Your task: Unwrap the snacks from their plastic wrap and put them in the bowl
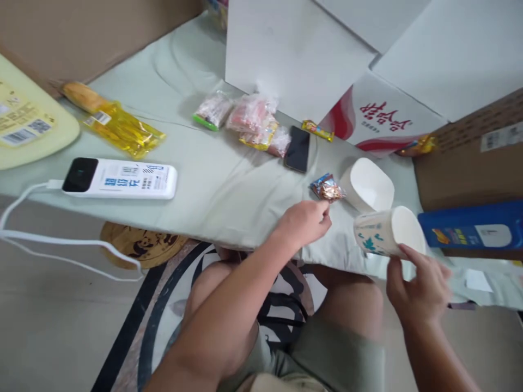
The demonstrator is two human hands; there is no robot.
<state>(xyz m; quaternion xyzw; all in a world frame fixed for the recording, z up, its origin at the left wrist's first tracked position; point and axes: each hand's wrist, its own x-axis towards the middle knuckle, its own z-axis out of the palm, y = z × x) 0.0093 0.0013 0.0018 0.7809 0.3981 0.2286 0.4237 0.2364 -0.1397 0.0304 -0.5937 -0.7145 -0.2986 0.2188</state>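
Observation:
My right hand (420, 280) grips a white paper cup (373, 234) printed with blue-green leaves. The cup lies tilted on its side above the table edge. Closed fingers of my left hand (304, 223) meet the lower edge of a small blue and brown foil-wrapped snack (328, 188); the exact grip is partly hidden. Just beyond the cup rests a plain white bowl-like container (370, 185), its smooth pale face turned toward me. A dark phone (297, 149) lies up and to the left of the foil snack.
Clear-wrapped snack packets (253, 117), a yellow snack bar (317, 130) and a yellow bread wrapper (126, 130) lie on the cloth. A white power bank (134, 178) trails a cable at the left. White boxes (298, 60) and a blue bottle (469, 224) border the table.

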